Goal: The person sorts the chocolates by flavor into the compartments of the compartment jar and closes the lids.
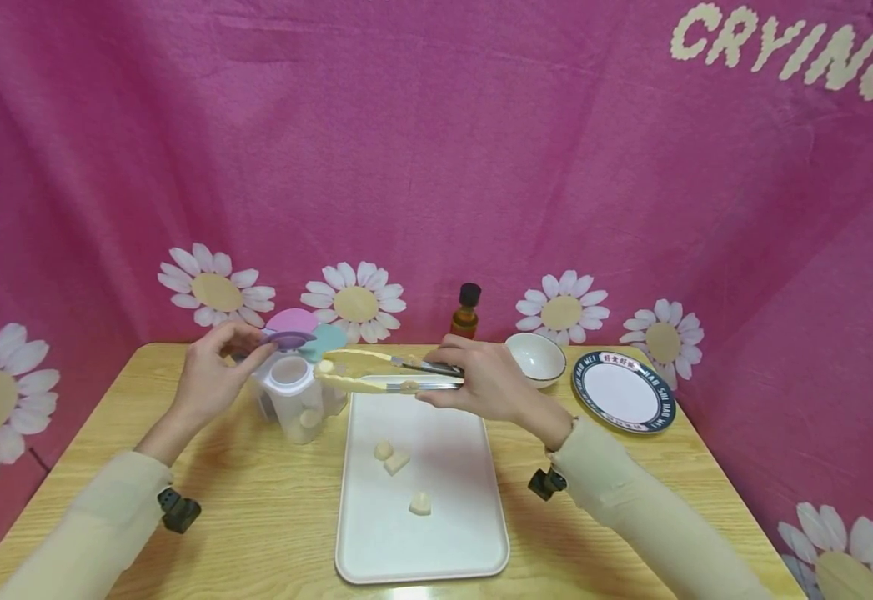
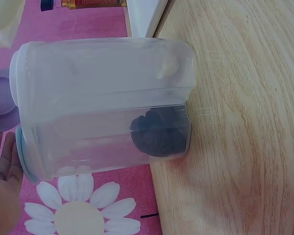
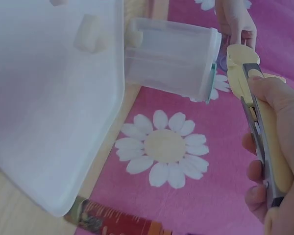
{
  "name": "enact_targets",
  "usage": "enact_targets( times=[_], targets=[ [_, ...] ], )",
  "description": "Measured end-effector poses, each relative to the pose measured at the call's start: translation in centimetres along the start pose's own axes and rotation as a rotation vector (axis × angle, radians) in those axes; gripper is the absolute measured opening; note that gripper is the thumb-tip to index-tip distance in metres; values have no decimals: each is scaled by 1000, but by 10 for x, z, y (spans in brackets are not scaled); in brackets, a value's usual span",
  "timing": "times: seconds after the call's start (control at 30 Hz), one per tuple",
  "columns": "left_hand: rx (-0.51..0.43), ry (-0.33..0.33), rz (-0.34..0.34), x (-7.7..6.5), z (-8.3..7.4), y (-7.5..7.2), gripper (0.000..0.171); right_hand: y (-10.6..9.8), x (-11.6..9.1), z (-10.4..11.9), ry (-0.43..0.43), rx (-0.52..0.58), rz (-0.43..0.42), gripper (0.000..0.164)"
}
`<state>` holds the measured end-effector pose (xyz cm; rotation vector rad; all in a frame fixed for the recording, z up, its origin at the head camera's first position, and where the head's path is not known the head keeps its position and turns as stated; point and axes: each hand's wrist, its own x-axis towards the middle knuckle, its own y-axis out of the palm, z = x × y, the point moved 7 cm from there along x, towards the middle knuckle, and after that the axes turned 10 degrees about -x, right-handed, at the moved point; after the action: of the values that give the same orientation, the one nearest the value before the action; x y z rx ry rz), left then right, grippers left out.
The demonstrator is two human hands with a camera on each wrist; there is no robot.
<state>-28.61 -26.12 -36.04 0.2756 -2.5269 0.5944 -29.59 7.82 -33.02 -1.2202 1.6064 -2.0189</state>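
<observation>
My left hand [image 1: 207, 383] pinches a purple round lid [image 1: 288, 339] lifted at the rim of a clear plastic container [image 1: 297, 412]. The compartment beneath stands open, with a pale chunk [image 2: 168, 66] near its bottom. A neighbouring compartment holds dark round things [image 2: 159, 133] and has a teal lid [image 2: 25, 154]. In my right hand [image 1: 484, 379] I grip tongs [image 1: 364, 385] with cream tips and metal-and-black handles. A pale piece [image 1: 325, 367] sits between the tips, beside the open compartment. Several similar chunks [image 1: 396, 462] lie on a white tray [image 1: 436, 546].
Behind the tray stands a dark-capped bottle [image 1: 465, 315]. At the back right are a white bowl [image 1: 537, 358] and a blue-rimmed plate [image 1: 624, 392]. A pink flowered cloth [image 1: 436, 167] hangs behind the wooden table [image 1: 256, 517].
</observation>
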Motion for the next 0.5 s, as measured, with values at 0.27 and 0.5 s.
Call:
enact_targets(
  times=[0.27, 0.5],
  targets=[
    [12, -8, 8, -1, 1, 0, 16, 12, 34, 13, -23, -16, 42, 46],
    [12, 15, 8, 1, 0, -1, 15, 20, 48, 18, -14, -9, 69, 47]
  ],
)
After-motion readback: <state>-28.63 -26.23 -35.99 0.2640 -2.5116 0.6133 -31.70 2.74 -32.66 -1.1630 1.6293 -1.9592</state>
